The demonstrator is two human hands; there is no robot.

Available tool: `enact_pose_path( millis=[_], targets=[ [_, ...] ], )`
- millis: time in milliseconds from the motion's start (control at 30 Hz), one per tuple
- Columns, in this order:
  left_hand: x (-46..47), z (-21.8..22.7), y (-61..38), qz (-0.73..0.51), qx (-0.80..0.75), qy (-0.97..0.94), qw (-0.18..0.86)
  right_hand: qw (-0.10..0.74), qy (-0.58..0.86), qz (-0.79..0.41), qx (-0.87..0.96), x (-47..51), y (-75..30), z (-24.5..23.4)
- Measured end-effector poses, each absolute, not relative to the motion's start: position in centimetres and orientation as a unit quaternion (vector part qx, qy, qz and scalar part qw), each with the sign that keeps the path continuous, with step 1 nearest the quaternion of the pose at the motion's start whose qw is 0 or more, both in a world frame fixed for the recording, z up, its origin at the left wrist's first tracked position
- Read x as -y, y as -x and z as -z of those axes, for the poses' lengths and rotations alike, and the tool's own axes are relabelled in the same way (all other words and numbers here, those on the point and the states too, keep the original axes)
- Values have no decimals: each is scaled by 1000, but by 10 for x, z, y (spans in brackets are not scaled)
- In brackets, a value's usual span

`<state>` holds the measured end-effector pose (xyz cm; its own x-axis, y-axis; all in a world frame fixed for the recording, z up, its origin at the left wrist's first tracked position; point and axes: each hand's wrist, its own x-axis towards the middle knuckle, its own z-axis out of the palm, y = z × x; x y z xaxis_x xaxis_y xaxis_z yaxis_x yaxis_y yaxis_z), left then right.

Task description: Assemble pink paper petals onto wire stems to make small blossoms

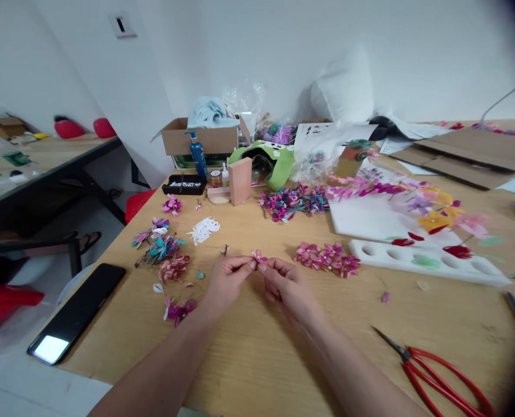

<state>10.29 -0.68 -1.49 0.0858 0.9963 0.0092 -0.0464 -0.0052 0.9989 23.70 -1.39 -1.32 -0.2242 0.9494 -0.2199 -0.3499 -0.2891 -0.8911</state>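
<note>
A small pink artificial flower (258,255) is pinched between the fingertips of both hands, above the wooden table (248,353). My left hand (230,280) is closed on it from the left, thumb against finger. My right hand (285,284) is closed on it from the other side, its lower fingers curled in. Just right of my right hand lies a cluster of pink flowers (328,259). Left of my left hand are bunches of blue-purple flowers (161,248), dusty pink flowers (174,267) and magenta flowers (179,311). The held flower's stem is hidden by the fingers.
Red-handled scissors (439,376) lie at front right, below a white foam block (426,262) with round hollows. A black phone (78,313) rests along the left edge. White paper cutouts (205,230), a wooden block (240,181) and a blue pump bottle (197,154) stand or lie farther back.
</note>
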Motion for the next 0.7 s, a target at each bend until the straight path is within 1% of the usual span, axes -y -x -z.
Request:
enact_pose_path(
  millis=[133, 267, 567, 700],
  targets=[
    [7, 15, -104, -488, -461, -505, 543, 475, 420, -685, 359, 13, -237, 16],
    [7, 17, -106, -490, -456, -453, 590, 471, 431, -666, 386, 12, -239, 18],
    [7, 22, -107, -495, -446, -402, 627, 457, 497, -482, 558, 15, -237, 10],
    [6, 20, -106, -505, -452, -401, 616, 447, 488, -449, 600, 20, -233, 12]
  ],
)
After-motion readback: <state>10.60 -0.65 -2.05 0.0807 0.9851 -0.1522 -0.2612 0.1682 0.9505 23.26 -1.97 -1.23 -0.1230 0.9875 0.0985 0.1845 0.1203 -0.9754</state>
